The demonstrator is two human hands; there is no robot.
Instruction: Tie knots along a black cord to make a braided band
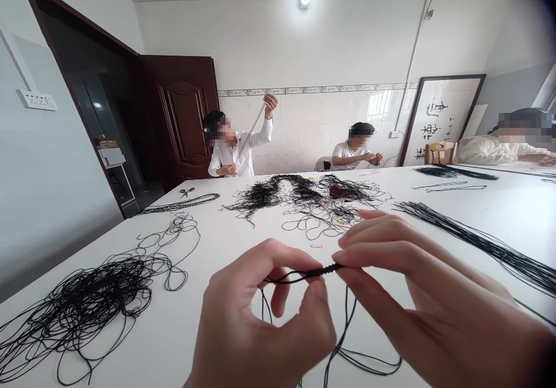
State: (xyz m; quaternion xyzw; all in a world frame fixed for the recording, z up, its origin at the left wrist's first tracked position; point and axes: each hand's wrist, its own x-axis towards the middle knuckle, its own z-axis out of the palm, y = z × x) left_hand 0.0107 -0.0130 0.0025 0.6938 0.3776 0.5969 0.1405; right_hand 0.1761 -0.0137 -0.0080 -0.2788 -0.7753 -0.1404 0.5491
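A black braided cord with a short knotted section is stretched between my two hands above the white table. My left hand pinches it between thumb and index finger, with strands looping behind the thumb. At the right end of the knots, my right hand grips the cord between thumb and index finger, its other fingers stretched out above. Loose cord ends hang below the hands, and one loop reaches the tabletop.
A tangled heap of black cord lies at left, with more loose cord at the middle back. A long cord bundle lies at right. Scissors rest near the far left edge. Three people sit around the table, one holding up cords.
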